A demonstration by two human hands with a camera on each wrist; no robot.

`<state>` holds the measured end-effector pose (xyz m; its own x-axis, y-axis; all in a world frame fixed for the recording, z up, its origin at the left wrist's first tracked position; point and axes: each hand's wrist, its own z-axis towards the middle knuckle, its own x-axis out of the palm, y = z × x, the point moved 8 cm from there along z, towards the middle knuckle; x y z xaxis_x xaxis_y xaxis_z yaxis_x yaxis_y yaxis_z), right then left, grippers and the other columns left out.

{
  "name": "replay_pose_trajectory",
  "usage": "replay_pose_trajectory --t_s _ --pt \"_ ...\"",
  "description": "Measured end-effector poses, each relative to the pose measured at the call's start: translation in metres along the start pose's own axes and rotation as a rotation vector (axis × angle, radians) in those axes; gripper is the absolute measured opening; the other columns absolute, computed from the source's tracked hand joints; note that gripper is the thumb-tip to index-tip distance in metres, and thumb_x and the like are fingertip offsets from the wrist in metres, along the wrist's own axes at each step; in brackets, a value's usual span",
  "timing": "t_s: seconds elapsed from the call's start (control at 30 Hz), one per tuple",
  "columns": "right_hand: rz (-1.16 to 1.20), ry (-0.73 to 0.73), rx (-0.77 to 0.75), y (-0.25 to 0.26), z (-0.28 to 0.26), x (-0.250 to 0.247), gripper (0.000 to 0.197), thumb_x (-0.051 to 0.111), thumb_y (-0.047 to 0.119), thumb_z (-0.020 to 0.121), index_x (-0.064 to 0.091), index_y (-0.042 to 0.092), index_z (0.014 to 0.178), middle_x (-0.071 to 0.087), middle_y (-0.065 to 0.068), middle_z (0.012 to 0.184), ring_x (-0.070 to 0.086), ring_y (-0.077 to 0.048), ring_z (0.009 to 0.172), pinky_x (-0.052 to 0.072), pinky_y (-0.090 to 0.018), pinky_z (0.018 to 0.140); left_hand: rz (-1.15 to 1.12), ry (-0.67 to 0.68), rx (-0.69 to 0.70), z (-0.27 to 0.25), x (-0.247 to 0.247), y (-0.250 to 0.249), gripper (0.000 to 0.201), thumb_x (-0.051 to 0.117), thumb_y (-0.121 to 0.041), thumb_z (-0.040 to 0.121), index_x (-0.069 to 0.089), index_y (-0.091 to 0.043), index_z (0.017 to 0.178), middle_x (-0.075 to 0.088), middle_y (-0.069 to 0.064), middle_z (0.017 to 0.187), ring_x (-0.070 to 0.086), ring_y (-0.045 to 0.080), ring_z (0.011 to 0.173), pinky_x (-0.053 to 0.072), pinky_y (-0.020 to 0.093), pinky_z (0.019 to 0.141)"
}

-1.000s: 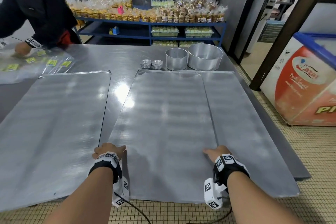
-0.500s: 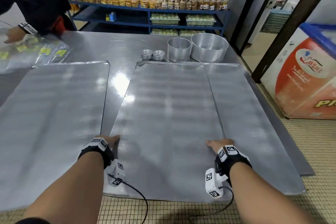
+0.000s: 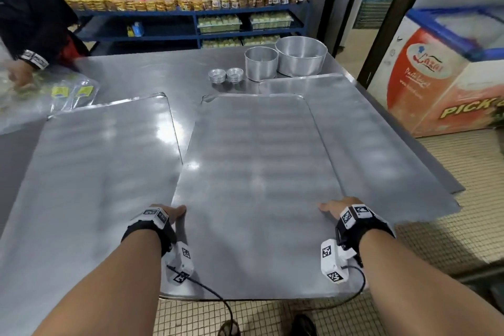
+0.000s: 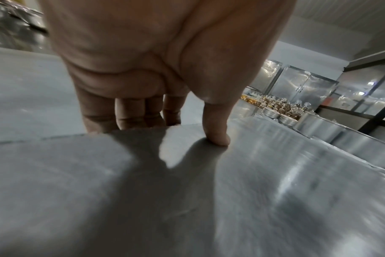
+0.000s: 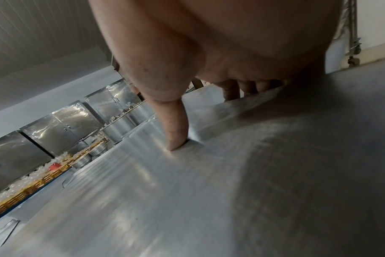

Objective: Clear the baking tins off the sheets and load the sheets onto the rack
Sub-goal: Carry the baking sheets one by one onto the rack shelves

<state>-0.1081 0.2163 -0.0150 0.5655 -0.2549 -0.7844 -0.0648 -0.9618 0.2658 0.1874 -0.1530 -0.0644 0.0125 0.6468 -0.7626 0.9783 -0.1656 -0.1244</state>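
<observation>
A large bare metal baking sheet lies in front of me, its near end past the table's front edge. My left hand grips its left edge: the thumb presses on top and the fingers curl under. My right hand grips the right edge the same way, thumb on top, fingers wrapped below. A second sheet lies under it to the right. A third sheet lies to the left. The round baking tins stand on the table behind the sheets.
Two stacks of small fluted tins sit beside a medium round tin. Another person handles plastic bags at the far left. A blue shelf of packed goods stands behind, a chest freezer to the right.
The middle sheet has slid toward me, uncovering the far end of the sheet beneath. My left hand shifted onto the sheet's left edge; both hands drew back with it.
</observation>
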Motion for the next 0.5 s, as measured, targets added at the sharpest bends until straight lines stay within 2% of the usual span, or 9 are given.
replay_pose_trajectory --t_s 0.07,0.13,0.23,0.3,0.33,0.43,0.5 --pt "0.018 0.007 0.02 -0.01 -0.01 0.014 0.061 0.05 0.049 0.096 0.047 0.008 0.142 0.041 -0.015 0.149 0.043 -0.027 0.135 0.034 -0.029 0.109 -0.001 0.008 -0.011 -0.003 0.004 0.018 0.085 0.054 -0.069 0.086 0.048 -0.006 0.143 0.048 0.018 0.146 0.05 0.034 0.13 0.039 0.041 0.107" --pt "0.091 -0.003 0.074 -0.024 -0.017 0.019 0.062 0.049 0.049 0.096 0.046 0.007 0.142 0.04 -0.016 0.15 0.043 -0.028 0.135 0.034 -0.029 0.109 0.018 0.018 -0.011 -0.01 0.008 0.03 0.078 0.054 -0.064 0.09 0.048 -0.007 0.142 0.047 0.018 0.147 0.05 0.033 0.13 0.04 0.04 0.107" --pt "0.101 0.015 0.098 -0.044 -0.026 0.028 0.072 0.067 0.041 0.087 0.042 -0.001 0.14 0.045 -0.018 0.145 0.05 -0.03 0.128 0.041 -0.028 0.099 -0.002 0.033 -0.011 -0.027 0.018 0.042 0.075 0.052 -0.061 0.092 0.05 -0.003 0.14 0.051 0.018 0.143 0.053 0.033 0.126 0.041 0.035 0.097" --pt "0.115 0.024 0.109 -0.057 -0.029 0.03 0.076 0.073 0.041 0.08 0.046 0.0 0.138 0.051 -0.017 0.139 0.057 -0.03 0.119 0.043 -0.027 0.088 -0.03 0.024 -0.01 -0.043 0.025 0.047 0.07 0.053 -0.057 0.093 0.052 -0.002 0.136 0.054 0.018 0.138 0.055 0.032 0.122 0.04 0.033 0.09" --pt "0.124 0.025 0.108 -0.061 -0.033 0.031 0.075 0.074 0.043 0.078 0.049 0.002 0.136 0.054 -0.016 0.137 0.058 -0.029 0.116 0.043 -0.027 0.087 -0.054 0.024 -0.018 -0.051 0.029 0.051 0.068 0.054 -0.056 0.093 0.053 -0.001 0.134 0.056 0.019 0.136 0.056 0.032 0.12 0.039 0.032 0.087" --pt "0.12 0.043 0.067 -0.075 -0.043 0.031 0.081 0.072 0.052 0.079 0.046 0.007 0.142 0.046 -0.012 0.147 0.051 -0.028 0.129 0.04 -0.03 0.102 -0.109 0.014 -0.033 -0.071 0.043 0.064 0.068 0.056 -0.055 0.092 0.055 0.0 0.131 0.057 0.019 0.133 0.058 0.033 0.116 0.04 0.032 0.083" --pt "0.097 0.085 0.055 -0.084 -0.056 0.035 0.078 0.068 0.051 0.084 0.043 0.007 0.144 0.04 -0.01 0.15 0.045 -0.028 0.135 0.036 -0.03 0.107 -0.149 0.009 -0.058 -0.083 0.053 0.076 0.069 0.059 -0.055 0.091 0.055 0.0 0.132 0.057 0.02 0.133 0.058 0.034 0.116 0.043 0.034 0.087"
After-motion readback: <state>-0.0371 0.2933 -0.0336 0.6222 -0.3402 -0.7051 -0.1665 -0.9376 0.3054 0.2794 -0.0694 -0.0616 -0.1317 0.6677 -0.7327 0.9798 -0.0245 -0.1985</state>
